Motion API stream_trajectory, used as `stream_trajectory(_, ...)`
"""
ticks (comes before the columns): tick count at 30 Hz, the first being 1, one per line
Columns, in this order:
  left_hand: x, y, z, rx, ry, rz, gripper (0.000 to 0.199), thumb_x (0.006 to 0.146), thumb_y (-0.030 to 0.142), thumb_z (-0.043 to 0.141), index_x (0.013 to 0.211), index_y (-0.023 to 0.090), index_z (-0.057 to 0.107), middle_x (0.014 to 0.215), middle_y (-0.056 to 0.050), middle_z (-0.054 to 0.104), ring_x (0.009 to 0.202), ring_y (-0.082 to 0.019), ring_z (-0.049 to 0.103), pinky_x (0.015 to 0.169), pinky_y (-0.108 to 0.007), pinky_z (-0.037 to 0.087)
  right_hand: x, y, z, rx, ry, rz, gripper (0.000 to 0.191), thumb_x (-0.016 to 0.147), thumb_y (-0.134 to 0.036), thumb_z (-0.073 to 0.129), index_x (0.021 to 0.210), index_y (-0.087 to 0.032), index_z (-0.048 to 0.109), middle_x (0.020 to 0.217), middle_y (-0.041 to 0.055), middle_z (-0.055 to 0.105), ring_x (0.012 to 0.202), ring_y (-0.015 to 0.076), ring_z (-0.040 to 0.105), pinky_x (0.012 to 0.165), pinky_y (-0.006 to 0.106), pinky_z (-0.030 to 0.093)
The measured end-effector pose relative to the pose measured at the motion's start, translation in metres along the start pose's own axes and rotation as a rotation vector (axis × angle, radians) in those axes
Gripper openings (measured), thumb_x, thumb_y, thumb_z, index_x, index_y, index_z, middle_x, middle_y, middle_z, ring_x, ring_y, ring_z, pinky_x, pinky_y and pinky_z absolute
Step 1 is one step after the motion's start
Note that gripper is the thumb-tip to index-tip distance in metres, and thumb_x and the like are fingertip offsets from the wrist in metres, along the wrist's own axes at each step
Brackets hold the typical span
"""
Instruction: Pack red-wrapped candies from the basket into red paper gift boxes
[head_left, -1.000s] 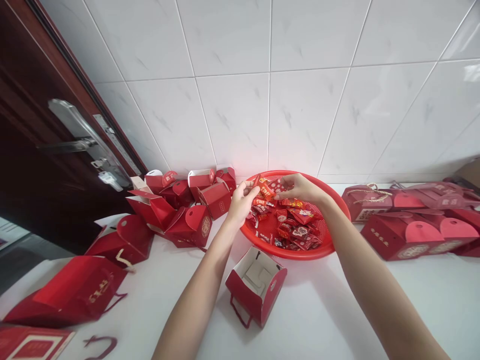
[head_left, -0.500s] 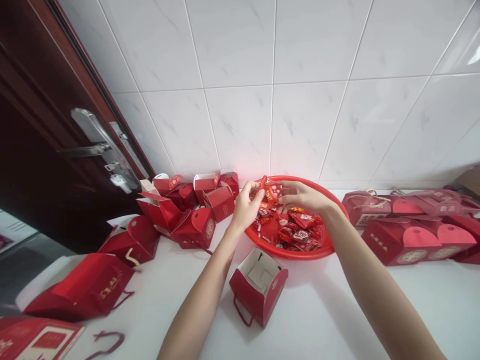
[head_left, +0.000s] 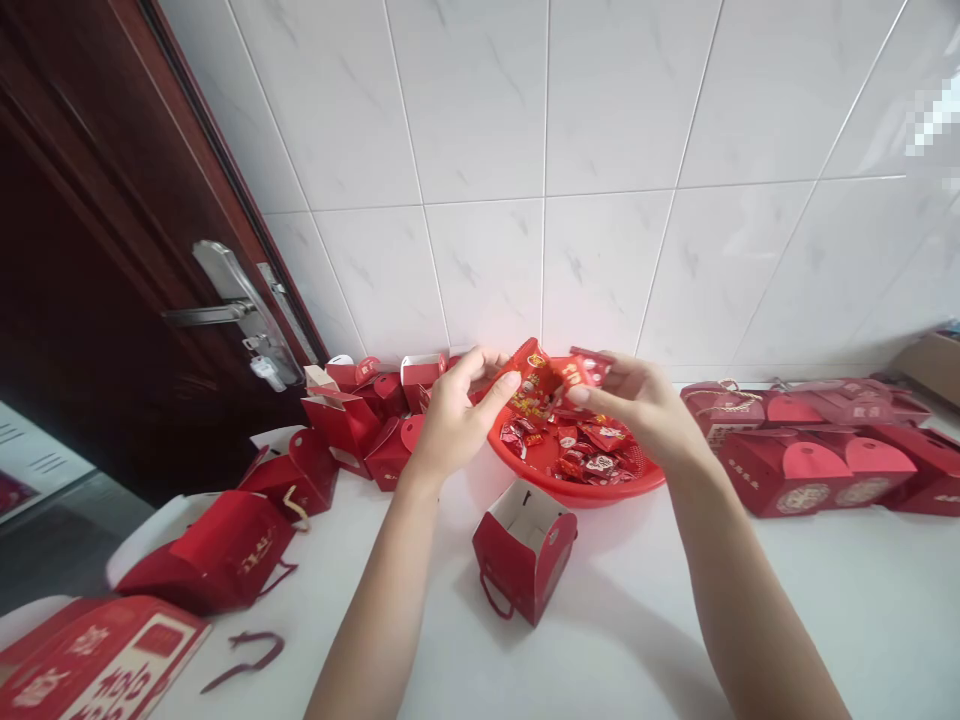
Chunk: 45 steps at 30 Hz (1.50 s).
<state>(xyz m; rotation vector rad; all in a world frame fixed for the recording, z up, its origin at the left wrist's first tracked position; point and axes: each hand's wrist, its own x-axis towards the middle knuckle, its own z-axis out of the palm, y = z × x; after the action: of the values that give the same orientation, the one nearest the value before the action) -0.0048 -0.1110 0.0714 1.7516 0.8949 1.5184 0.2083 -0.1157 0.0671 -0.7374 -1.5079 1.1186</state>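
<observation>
Above the red plastic basket (head_left: 577, 492), my left hand (head_left: 466, 408) pinches a red candy packet (head_left: 529, 385) with gold print. My right hand (head_left: 637, 400) is closed on a red wrapped candy (head_left: 581, 370), just right of that packet. Loose red wrapped candies (head_left: 600, 455) lie in the basket below. An open red gift box (head_left: 517, 570), pale inside and with a dark red cord handle, stands on the white table between my forearms.
Several open red boxes (head_left: 210, 550) line the left side, with a loose cord (head_left: 247, 660) near them. Closed red boxes (head_left: 810, 470) sit at the right. Behind are a tiled wall (head_left: 480, 260) and a dark door (head_left: 90, 250).
Both hands have risen a little toward the camera and moved apart, each now with its own packet. The view has shifted slightly to the left.
</observation>
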Motion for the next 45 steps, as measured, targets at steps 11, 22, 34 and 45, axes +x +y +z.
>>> stream_trajectory(11,-0.013,0.020,-0.011,0.082,-0.356,-0.077,0.013,0.082,0.028,0.078,0.094,0.024,0.076,0.094,-0.006,0.075,0.095,-0.027,0.072,0.084,-0.035,0.056,-0.015,-0.017,0.004,-0.005,-0.279,0.001,0.026,0.079,-0.034,0.084,0.102,-0.023,0.081,0.097,0.0048,0.076,0.084,0.0213,0.071,0.075,0.035,0.060)
stream_trajectory(22,-0.031,0.001,-0.012,0.243,-0.222,-0.058,0.012,0.091,0.033,0.067,0.099,0.024,0.064,0.100,-0.006,0.073,0.098,-0.023,0.070,0.087,-0.033,0.054,-0.014,-0.014,0.002,-0.321,-0.227,0.035,0.024,0.075,-0.040,0.084,0.081,-0.018,0.080,0.061,0.0002,0.065,0.052,0.0127,0.054,0.045,0.025,0.043)
stream_trajectory(34,-0.086,-0.015,-0.026,0.547,-0.486,-0.224,0.033,0.101,0.044,0.052,0.094,0.025,0.079,0.118,-0.006,0.070,0.110,-0.024,0.067,0.091,-0.033,0.056,-0.024,-0.024,0.015,-0.225,-0.039,-0.028,0.025,0.075,-0.040,0.085,0.078,-0.016,0.079,0.070,0.0028,0.071,0.060,0.0142,0.060,0.051,0.025,0.045)
stream_trajectory(45,-0.101,-0.030,-0.028,0.155,-0.380,-0.491,0.051,0.080,0.022,0.064,0.130,0.026,0.069,0.139,-0.004,0.068,0.131,-0.033,0.058,0.114,-0.046,0.042,-0.026,-0.017,0.037,-0.559,-0.210,-0.008,0.018,0.086,-0.034,0.071,0.081,-0.017,0.075,0.069,0.0017,0.063,0.059,0.0133,0.052,0.049,0.025,0.037)
